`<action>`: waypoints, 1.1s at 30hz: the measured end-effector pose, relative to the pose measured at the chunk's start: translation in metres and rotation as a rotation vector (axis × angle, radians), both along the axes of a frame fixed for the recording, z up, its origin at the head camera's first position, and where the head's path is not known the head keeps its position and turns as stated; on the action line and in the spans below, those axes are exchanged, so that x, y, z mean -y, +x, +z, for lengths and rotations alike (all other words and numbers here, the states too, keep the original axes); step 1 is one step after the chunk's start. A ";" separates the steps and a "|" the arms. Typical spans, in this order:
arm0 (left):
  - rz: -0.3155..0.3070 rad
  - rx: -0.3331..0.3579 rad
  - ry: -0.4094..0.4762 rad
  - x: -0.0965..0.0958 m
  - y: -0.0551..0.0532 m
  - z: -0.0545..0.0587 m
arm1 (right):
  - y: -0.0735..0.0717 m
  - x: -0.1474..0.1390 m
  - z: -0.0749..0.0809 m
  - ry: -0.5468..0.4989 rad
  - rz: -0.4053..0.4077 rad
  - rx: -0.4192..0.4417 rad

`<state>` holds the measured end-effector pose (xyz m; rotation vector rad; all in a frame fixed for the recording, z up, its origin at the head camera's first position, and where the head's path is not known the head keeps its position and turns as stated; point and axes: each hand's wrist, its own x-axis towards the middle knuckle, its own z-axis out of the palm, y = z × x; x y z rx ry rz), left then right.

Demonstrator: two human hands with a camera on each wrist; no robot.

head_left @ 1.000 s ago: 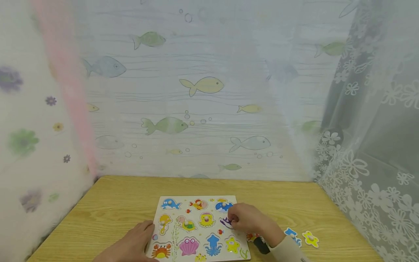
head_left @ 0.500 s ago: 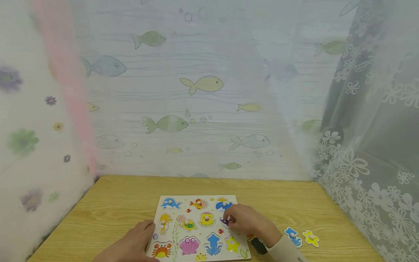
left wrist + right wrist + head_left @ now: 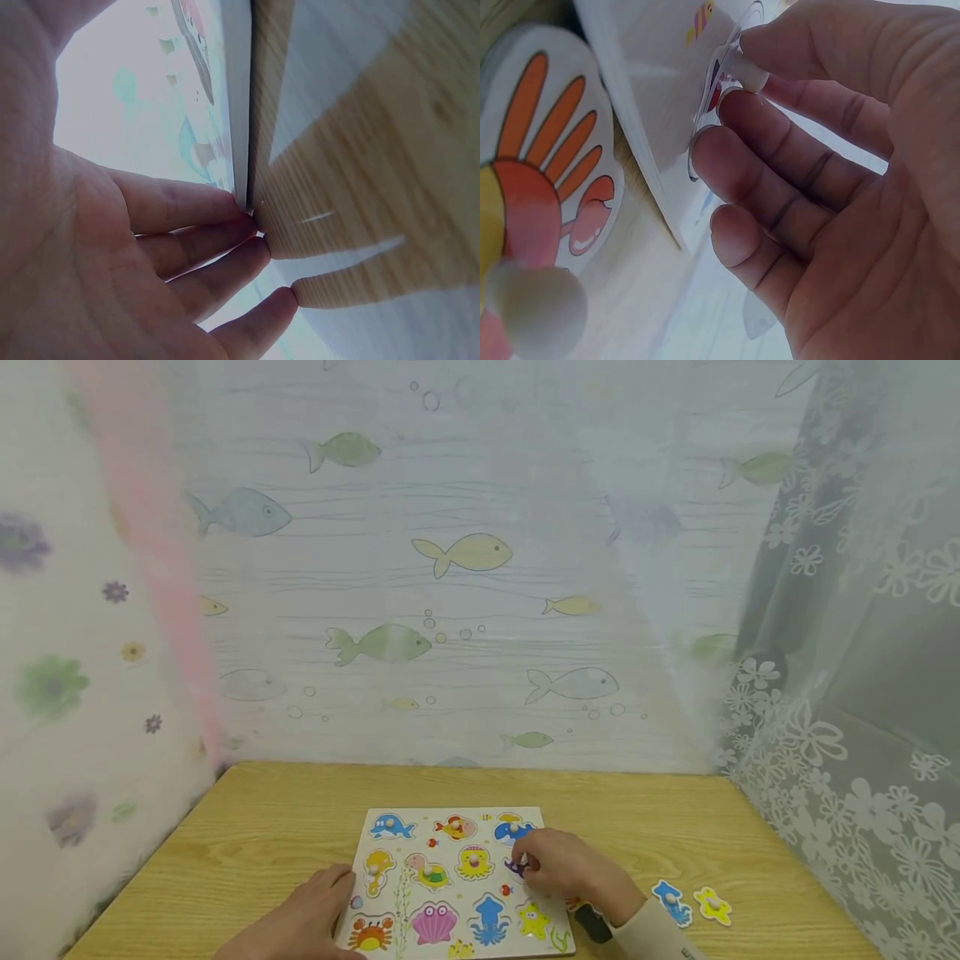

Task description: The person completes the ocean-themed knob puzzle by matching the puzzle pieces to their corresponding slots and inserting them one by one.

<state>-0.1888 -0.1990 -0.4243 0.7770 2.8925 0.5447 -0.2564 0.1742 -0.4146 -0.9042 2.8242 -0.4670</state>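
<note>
A flat wooden peg puzzle board (image 3: 558, 914) with sea-animal pictures lies on the table. My left hand (image 3: 311, 910) rests at its left edge; in the left wrist view the extended fingers (image 3: 202, 292) touch the board's side and reach down to the tabletop. At the board's right side my right hand (image 3: 558, 864) pinches the small pale knob (image 3: 750, 73) of a puzzle piece between thumb and fingers. That puzzle piece (image 3: 513, 867) shows purple and is largely covered by the hand. It lies at the slot below the blue whale piece (image 3: 512, 832).
Right of the board lie a blue squid piece (image 3: 670, 903) and a yellow starfish piece (image 3: 712, 906). A crab piece (image 3: 536, 195) sits beside the board, partly under the right wrist. Other knobbed pieces, such as a turtle (image 3: 429, 872), fill board slots. A fish-print curtain (image 3: 480, 610) hangs behind.
From one second to half a second ago, my right hand shifted slightly left over the purple piece. Since then it looks still. My left hand has stayed at the board's edge.
</note>
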 end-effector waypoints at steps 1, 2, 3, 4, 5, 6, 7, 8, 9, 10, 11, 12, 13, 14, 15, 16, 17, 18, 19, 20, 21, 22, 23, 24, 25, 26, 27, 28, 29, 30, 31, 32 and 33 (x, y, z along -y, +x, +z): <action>-0.002 -0.007 -0.001 0.000 0.000 0.000 | 0.000 0.000 0.000 0.001 -0.003 0.001; -0.002 -0.008 0.001 -0.001 -0.001 0.000 | -0.001 0.000 -0.001 0.001 -0.007 0.003; -0.006 -0.011 0.003 -0.001 -0.001 0.000 | -0.002 0.000 -0.001 0.001 -0.006 0.001; -0.010 -0.015 0.006 0.000 -0.001 0.000 | -0.002 0.000 -0.001 0.000 -0.003 -0.002; -0.011 -0.019 0.003 -0.001 -0.001 0.001 | -0.003 0.000 -0.002 0.000 -0.002 -0.001; -0.012 -0.019 0.002 -0.001 -0.001 0.001 | -0.004 0.000 -0.002 0.001 0.000 -0.004; -0.011 -0.018 -0.001 0.000 -0.001 0.001 | -0.005 0.000 -0.002 0.001 0.003 -0.007; -0.008 -0.011 -0.004 0.000 -0.001 0.002 | -0.006 0.000 -0.003 -0.001 0.008 -0.011; -0.005 -0.008 -0.007 0.000 -0.001 0.002 | -0.007 0.000 -0.002 -0.003 0.014 -0.014; -0.004 -0.008 -0.013 0.000 -0.002 0.002 | -0.007 0.000 -0.002 -0.006 0.017 -0.015; -0.002 -0.012 -0.020 0.000 -0.002 0.002 | -0.008 0.000 -0.002 -0.007 0.017 -0.013; -0.001 -0.015 -0.026 0.000 -0.003 0.002 | -0.009 0.000 -0.002 -0.007 0.017 -0.013; 0.004 -0.016 -0.034 0.000 -0.003 0.002 | -0.010 0.000 -0.001 -0.005 0.018 -0.013; 0.007 -0.016 -0.041 -0.001 -0.004 0.002 | -0.011 0.000 -0.001 -0.004 0.019 -0.015; 0.012 -0.019 -0.048 -0.002 -0.005 0.002 | -0.012 0.000 0.000 0.000 0.020 -0.018; 0.016 -0.024 -0.056 -0.002 -0.005 0.002 | -0.013 0.000 0.000 0.003 0.020 -0.020; 0.020 -0.025 -0.060 -0.003 -0.006 0.003 | -0.014 -0.001 -0.001 0.008 0.020 -0.024; 0.025 -0.022 -0.064 -0.004 -0.007 0.003 | -0.015 -0.001 -0.001 0.011 0.020 -0.028; 0.031 -0.017 -0.065 -0.005 -0.007 0.003 | -0.016 -0.001 -0.001 0.012 0.020 -0.034; 0.039 -0.013 -0.066 -0.006 -0.008 0.003 | -0.017 -0.001 -0.001 0.013 0.019 -0.037; 0.042 -0.013 -0.065 -0.006 -0.008 0.003 | -0.018 -0.001 -0.001 0.016 0.015 -0.039; 0.044 -0.015 -0.064 -0.006 -0.009 0.003 | -0.018 -0.001 -0.001 0.015 0.013 -0.041; 0.046 -0.018 -0.063 -0.007 -0.009 0.003 | -0.019 -0.001 -0.001 0.015 0.009 -0.044; 0.047 -0.024 -0.062 -0.007 -0.009 0.003 | -0.019 0.000 -0.001 0.014 0.005 -0.043; 0.047 -0.032 -0.063 -0.007 -0.010 0.003 | -0.019 0.000 0.000 0.015 0.003 -0.045; 0.046 -0.040 -0.065 -0.007 -0.010 0.003 | -0.020 0.000 0.000 0.015 0.003 -0.048; 0.043 -0.050 -0.068 -0.007 -0.010 0.003 | -0.020 0.000 0.000 0.015 0.001 -0.047; 0.042 -0.057 -0.069 -0.007 -0.010 0.002 | -0.020 0.000 0.000 0.013 -0.001 -0.046; 0.041 -0.060 -0.071 -0.007 -0.011 0.002 | -0.020 0.000 0.001 0.010 -0.005 -0.043; 0.041 -0.061 -0.073 -0.007 -0.011 0.002 | -0.020 -0.001 0.001 0.008 -0.010 -0.044; 0.041 -0.062 -0.075 -0.007 -0.011 0.002 | -0.019 -0.002 0.001 0.006 -0.018 -0.044; 0.043 -0.055 -0.074 -0.007 -0.012 0.002 | -0.019 -0.003 0.002 0.002 -0.027 -0.046; 0.044 -0.051 -0.073 -0.007 -0.012 0.002 | -0.018 -0.005 0.003 -0.002 -0.037 -0.048</action>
